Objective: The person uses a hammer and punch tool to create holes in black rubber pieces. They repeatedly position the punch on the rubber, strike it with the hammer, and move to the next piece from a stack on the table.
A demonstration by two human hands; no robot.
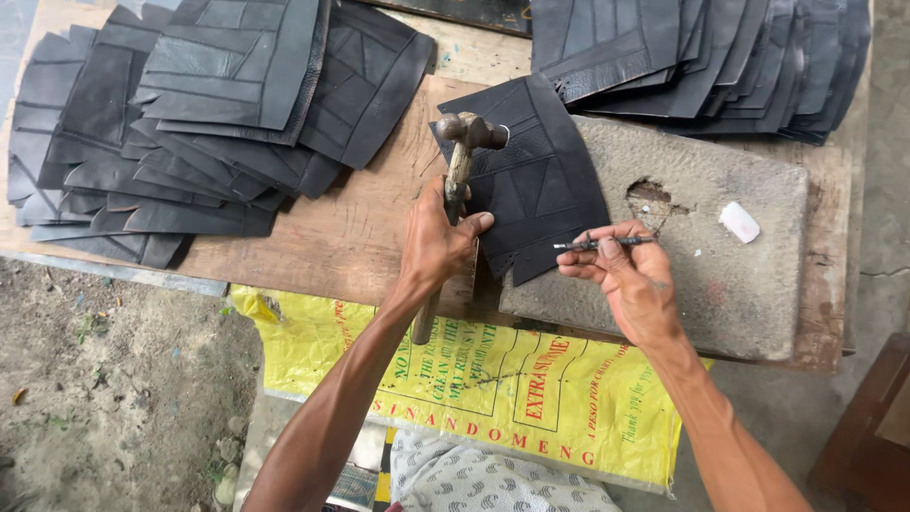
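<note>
Now the left hand [438, 242] is gripping a hammer [462, 161], its handle partly hidden; the right hand [630, 275] is pinching a thin punch [602, 244] over black leather [540, 180].

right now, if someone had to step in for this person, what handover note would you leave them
Left hand: gripping the wooden handle of a hammer, head raised over the work.
Right hand: pinching a thin metal punch, held level just off the lower right edge of the black leather panel.
The panel lies partly on the grey stone slab, which sits on the wooden board.
Done: a row of small holes shows along the panel's lower edge.
Left: cannot tell how many holes remain. Stacks of similar panels lie at the left and the upper right; which are finished is not clear.
</note>
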